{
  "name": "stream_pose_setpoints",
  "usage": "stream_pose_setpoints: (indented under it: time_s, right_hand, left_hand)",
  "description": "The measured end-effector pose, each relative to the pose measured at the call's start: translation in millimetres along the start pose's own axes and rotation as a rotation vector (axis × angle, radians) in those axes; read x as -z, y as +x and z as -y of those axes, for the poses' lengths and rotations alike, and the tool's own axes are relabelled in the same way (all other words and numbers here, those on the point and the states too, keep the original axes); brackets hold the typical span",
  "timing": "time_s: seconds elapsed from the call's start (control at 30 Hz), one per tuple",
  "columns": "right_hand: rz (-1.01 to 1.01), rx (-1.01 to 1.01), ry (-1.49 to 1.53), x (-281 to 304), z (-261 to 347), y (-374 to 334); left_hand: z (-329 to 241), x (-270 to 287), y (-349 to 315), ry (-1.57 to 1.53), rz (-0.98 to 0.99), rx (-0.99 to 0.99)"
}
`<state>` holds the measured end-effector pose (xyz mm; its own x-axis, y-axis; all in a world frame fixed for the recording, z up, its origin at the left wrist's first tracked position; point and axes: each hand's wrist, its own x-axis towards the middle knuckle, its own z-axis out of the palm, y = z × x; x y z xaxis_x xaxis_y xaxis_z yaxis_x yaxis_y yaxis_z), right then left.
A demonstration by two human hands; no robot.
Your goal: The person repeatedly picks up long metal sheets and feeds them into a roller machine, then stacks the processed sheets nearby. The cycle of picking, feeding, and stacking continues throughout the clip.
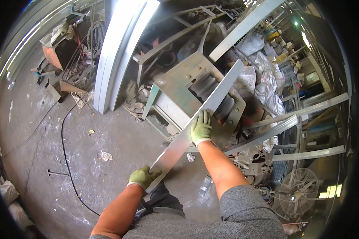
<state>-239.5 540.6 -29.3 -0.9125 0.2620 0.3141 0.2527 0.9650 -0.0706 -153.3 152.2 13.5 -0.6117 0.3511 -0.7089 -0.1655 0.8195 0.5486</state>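
A long, flat, silvery metal bar slants up from near my body to the far right, its far part over a machine. My left hand, in a yellow-green work glove, is closed round the near end. Farther up the bar, my right hand in a matching glove grips it near its middle, with the fingers on its face and the thumb hidden. Beneath the far part sits a worn metal machine with dark ribbed rollers. The bar hides part of these rollers.
Bright metal profiles stand at the far left of the machine. Black cable trails over the concrete floor. More metal strips jut out at right, near crumpled plastic sheeting and a round fan.
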Motion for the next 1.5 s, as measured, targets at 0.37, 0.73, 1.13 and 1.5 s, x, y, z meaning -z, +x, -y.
stream_pose_setpoints:
  time_s: [0.37,0.73,1.13,1.5]
  right_hand:
    - [-0.057,0.001,0.023,13.3,124.7,-124.6]
    - [-0.067,0.044,0.172,31.4,227.7,-231.0]
    - [0.259,0.257,0.750,125.4,285.2,-306.2]
    - [0.348,-0.666,1.863,173.5,227.3,-191.7]
  left_hand:
    - [154.0,-25.7,-77.0,-0.074,-0.124,-0.013]
    - [285.8,-34.2,-147.9,0.087,-0.031,0.144]
    - [418.6,-1.3,-294.6,0.060,-0.195,0.270]
    - [343.9,59.5,-295.3,0.217,-0.909,-0.317]
